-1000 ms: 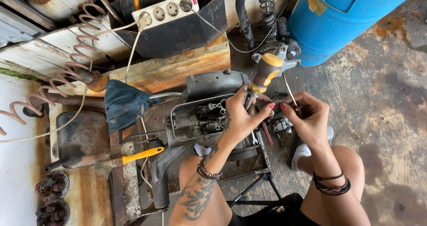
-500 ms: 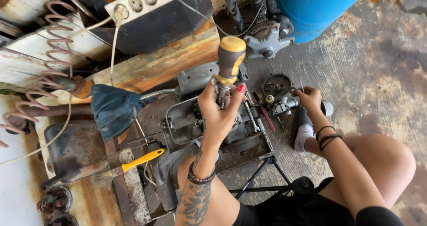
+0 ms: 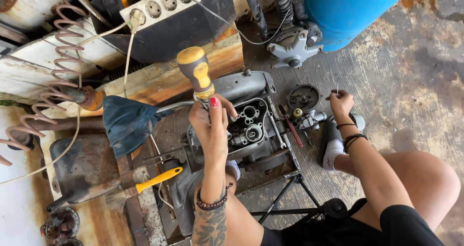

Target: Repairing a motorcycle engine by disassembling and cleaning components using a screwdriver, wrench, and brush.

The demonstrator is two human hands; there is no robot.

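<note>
- Since half a second ago the left hand (image 3: pixel 209 122) has come in lower and closer over the open casing, still carrying the screwdriver, while the right hand (image 3: pixel 341 102) has slid out toward the floor beside the small parts.
- The big blue cylindrical tank (image 3: pixel 355 11) stands at the top right on the stained concrete floor (image 3: pixel 415 81).
- The grey cast-metal engine casing (image 3: pixel 251 125), lid off and bores showing, sits on a black folding stand (image 3: pixel 290 197) directly under the left hand.
- A white multi-socket power strip (image 3: pixel 162 3) lies above it, a crumpled blue rag (image 3: pixel 126 122) to its left.
- The screwdriver with the fat yellow-and-orange handle (image 3: pixel 195 72) is clamped in the left hand's closed fist; its long axis runs steeply, handle up and away, the shaft hidden below the fingers and aimed at the casing, so this hand is far the nearer one.
- A round grey cover plate (image 3: pixel 303 97) and a small carburettor body (image 3: pixel 309 120) lie just right of the casing.
- The right hand, fingers pinched together on a thin wire-like pin (image 3: pixel 337 86), hovers near those parts.
</note>
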